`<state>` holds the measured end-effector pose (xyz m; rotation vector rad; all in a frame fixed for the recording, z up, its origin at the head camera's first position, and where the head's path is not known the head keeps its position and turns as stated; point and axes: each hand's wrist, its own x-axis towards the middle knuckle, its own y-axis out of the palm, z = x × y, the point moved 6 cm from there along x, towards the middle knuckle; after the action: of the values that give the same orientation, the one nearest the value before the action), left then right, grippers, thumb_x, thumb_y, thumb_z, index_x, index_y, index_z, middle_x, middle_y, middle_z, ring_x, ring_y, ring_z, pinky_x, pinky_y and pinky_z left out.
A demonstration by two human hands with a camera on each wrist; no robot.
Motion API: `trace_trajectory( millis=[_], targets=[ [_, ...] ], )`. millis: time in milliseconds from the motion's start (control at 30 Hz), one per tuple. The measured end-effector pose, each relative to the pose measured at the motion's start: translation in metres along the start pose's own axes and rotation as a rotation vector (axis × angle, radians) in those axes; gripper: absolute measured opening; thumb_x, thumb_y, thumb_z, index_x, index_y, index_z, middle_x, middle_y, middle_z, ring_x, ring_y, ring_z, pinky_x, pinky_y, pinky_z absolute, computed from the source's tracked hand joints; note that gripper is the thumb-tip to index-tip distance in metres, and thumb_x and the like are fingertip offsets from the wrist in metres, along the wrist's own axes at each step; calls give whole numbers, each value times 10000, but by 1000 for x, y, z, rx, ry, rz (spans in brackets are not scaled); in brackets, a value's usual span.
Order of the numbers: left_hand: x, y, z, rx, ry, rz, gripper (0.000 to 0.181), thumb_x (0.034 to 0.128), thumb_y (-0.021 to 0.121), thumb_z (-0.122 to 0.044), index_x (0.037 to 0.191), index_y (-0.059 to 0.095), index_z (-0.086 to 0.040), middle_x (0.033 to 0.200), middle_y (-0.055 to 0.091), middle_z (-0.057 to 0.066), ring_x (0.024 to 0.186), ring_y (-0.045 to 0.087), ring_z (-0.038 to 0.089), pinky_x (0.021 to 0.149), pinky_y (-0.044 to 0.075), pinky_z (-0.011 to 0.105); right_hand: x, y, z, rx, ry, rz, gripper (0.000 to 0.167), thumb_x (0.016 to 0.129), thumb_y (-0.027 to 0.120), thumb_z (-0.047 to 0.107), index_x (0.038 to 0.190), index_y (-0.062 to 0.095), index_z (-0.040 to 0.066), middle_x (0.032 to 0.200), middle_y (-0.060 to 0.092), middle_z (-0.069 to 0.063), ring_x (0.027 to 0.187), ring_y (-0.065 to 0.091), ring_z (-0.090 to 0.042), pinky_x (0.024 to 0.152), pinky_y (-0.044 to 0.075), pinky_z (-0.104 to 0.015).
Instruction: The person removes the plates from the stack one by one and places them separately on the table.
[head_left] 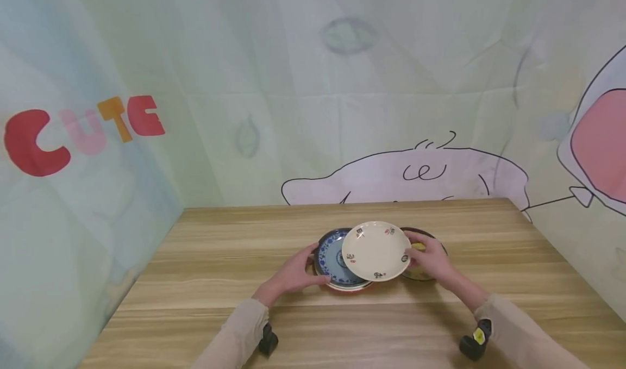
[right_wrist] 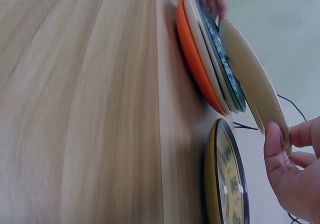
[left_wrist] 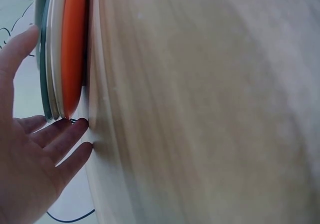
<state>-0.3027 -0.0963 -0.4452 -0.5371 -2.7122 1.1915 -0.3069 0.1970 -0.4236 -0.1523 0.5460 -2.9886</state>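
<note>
My right hand point(head_left: 434, 260) pinches the right edge of a cream plate point(head_left: 375, 252) with small printed figures near its rim. This plate is tilted, its left part over a blue-patterned plate point(head_left: 326, 260), its right side raised in the right wrist view. The blue plate tops a stack, with pale plates and an orange plate point(right_wrist: 197, 58) beneath. At the stack's left side is my left hand point(head_left: 293, 274), fingers spread and fairly straight along its edge, the thumb near the front. Right of the stack lies a yellow patterned plate point(right_wrist: 227, 184) with a dark rim, partly hidden in the head view.
The plates rest on a wood-grain table point(head_left: 235, 238). Behind and beside it hangs a printed curtain point(head_left: 220, 86) with cartoon shapes and coloured letters. A dark device point(head_left: 268, 341) is on the left wrist, and another device point(head_left: 474, 343) on the right.
</note>
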Motion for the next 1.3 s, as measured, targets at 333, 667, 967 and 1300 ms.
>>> trace_trajectory(
  millis=[333, 667, 967, 1300],
  targets=[
    [1, 0, 1, -1, 10, -3, 953, 697, 723, -475, 1405, 273, -22, 1354, 416, 185, 1156, 483, 308, 999, 358, 485, -6, -28, -3, 58, 7, -46, 467, 856, 496, -48, 1295, 364, -137, 1174, 441, -319, 619, 541, -84, 586, 545, -282],
    [0, 0, 2, 1, 5, -13, 959, 690, 725, -487, 1409, 276, -38, 1339, 437, 171, 1175, 466, 298, 1012, 339, 489, -8, -61, -10, 61, -5, -67, 497, 888, 473, -21, 1328, 287, -158, 1175, 389, -307, 596, 539, -28, 573, 532, -223],
    [0, 0, 2, 6, 15, -15, 961, 686, 727, -489, 1407, 281, -36, 1328, 449, 167, 1162, 474, 294, 1009, 342, 493, -15, -85, -22, 36, -13, -119, 467, 876, 441, -70, 1290, 278, -214, 1157, 384, -363, 583, 533, -22, 555, 526, -218],
    [0, 1, 3, 9, 8, -9, 963, 687, 725, -493, 1413, 274, -50, 1349, 434, 154, 1178, 469, 283, 1024, 329, 478, -14, -121, -75, 98, -40, -172, 626, 839, 613, 149, 1285, 327, -185, 975, 510, 5, 634, 592, -73, 546, 532, -205]
  ],
)
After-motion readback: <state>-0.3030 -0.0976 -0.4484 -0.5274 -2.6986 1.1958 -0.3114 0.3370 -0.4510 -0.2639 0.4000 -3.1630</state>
